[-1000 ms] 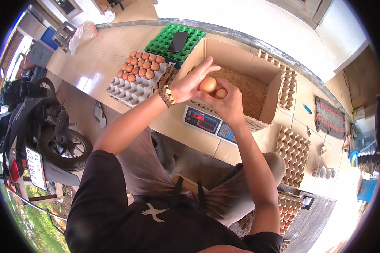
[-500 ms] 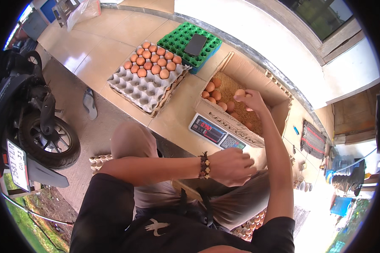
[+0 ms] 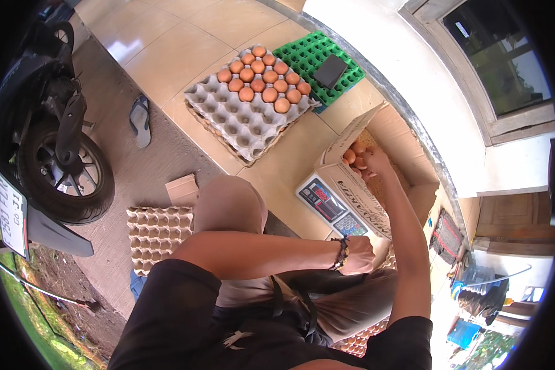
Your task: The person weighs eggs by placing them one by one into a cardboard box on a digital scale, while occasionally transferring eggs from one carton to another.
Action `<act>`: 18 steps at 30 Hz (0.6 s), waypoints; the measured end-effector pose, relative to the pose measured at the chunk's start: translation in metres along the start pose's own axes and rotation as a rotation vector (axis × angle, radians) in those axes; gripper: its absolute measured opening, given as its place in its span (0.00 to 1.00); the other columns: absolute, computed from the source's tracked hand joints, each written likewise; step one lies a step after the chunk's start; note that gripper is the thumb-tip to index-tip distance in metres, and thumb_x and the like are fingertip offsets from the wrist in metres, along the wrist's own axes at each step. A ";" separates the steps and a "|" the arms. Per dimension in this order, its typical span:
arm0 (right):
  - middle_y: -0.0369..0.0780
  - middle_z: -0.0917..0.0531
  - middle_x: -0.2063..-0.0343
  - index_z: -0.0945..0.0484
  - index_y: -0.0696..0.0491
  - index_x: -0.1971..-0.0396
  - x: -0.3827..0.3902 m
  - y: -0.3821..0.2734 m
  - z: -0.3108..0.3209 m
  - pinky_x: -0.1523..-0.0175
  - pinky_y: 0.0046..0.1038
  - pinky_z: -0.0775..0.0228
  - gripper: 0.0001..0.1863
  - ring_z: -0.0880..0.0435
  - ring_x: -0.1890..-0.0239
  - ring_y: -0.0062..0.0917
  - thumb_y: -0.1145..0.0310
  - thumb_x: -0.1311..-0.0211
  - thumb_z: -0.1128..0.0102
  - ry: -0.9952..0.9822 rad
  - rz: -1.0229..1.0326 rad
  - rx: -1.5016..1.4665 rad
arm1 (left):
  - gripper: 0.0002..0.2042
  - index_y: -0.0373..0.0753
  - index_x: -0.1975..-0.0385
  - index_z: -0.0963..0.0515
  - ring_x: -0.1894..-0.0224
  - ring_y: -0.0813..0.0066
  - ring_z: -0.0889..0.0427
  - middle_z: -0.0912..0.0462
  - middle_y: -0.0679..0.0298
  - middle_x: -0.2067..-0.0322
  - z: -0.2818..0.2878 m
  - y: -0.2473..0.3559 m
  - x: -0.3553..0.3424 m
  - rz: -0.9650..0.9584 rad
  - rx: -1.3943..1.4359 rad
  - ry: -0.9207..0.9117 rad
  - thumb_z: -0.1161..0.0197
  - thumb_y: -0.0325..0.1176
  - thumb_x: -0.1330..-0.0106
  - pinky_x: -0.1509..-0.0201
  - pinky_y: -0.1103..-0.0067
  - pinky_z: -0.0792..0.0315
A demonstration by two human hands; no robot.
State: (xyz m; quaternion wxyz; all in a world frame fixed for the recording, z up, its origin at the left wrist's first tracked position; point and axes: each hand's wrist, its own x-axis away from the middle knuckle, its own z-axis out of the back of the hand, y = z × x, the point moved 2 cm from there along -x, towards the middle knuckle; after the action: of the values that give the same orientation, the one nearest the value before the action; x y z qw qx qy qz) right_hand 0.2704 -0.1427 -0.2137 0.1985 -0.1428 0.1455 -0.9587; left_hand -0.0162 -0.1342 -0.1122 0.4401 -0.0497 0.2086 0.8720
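My right hand (image 3: 379, 161) reaches into a cardboard box (image 3: 413, 148), its curled fingers down among brown eggs (image 3: 351, 154) lying on loose straw-coloured bedding; what they grip is hidden. My left hand (image 3: 357, 256) is curled near my right knee, below a digital scale (image 3: 324, 198) that stands against the box's near side, its grip hidden. A grey egg tray (image 3: 219, 111), about half filled with brown eggs, sits on stacked trays left of the box. A green plastic tray (image 3: 308, 49) behind it bears a black phone (image 3: 330, 71).
The tiled ledge (image 3: 160, 37) borders a concrete floor with a motorbike (image 3: 55, 154), a sandal (image 3: 140, 123), an empty brown egg tray (image 3: 157, 237) and a cardboard piece (image 3: 181, 189). Filled egg trays (image 3: 357, 342) lie at lower right. A mat (image 3: 447, 234) lies beyond the box's right end.
My hands, earlier together around two eggs above the box, have parted. The right, later holding an egg, has gone down among the eggs; the left has dropped toward my knee. The view has turned.
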 end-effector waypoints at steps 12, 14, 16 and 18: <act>0.46 0.15 0.58 0.18 0.52 0.57 0.020 -0.265 -0.018 0.51 0.39 0.23 0.19 0.15 0.56 0.38 0.65 0.52 0.36 0.105 0.671 -0.061 | 0.04 0.43 0.76 0.16 0.66 0.63 0.16 0.17 0.63 0.76 -0.005 -0.002 -0.003 0.137 -0.005 -0.196 0.37 0.32 0.49 0.67 0.68 0.27; 0.46 0.16 0.58 0.18 0.50 0.60 0.004 -0.266 -0.050 0.50 0.43 0.24 0.20 0.16 0.54 0.43 0.60 0.55 0.34 0.065 0.555 0.163 | 0.04 0.43 0.76 0.16 0.66 0.63 0.16 0.17 0.63 0.76 -0.002 0.002 0.011 0.147 0.022 -0.179 0.37 0.32 0.48 0.67 0.68 0.27; 0.45 0.15 0.60 0.19 0.50 0.62 0.003 -0.279 -0.064 0.51 0.42 0.23 0.18 0.16 0.55 0.42 0.59 0.54 0.33 0.104 0.460 0.195 | 0.04 0.43 0.76 0.16 0.66 0.63 0.16 0.17 0.63 0.76 0.003 0.004 0.020 0.182 0.050 -0.167 0.37 0.32 0.48 0.67 0.68 0.27; 0.45 0.15 0.61 0.19 0.50 0.63 0.000 -0.279 -0.074 0.51 0.41 0.23 0.19 0.16 0.55 0.41 0.57 0.55 0.32 0.120 0.455 0.226 | 0.05 0.43 0.76 0.16 0.66 0.63 0.16 0.17 0.63 0.75 0.002 0.003 0.025 0.211 0.081 -0.169 0.37 0.32 0.48 0.66 0.68 0.28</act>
State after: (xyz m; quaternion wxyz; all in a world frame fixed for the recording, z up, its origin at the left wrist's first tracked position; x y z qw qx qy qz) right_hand 0.1513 0.1193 -0.1881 0.4146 -0.0261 0.0773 -0.9063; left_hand -0.0329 -0.1163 -0.1160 0.3634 0.0640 0.2100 0.9054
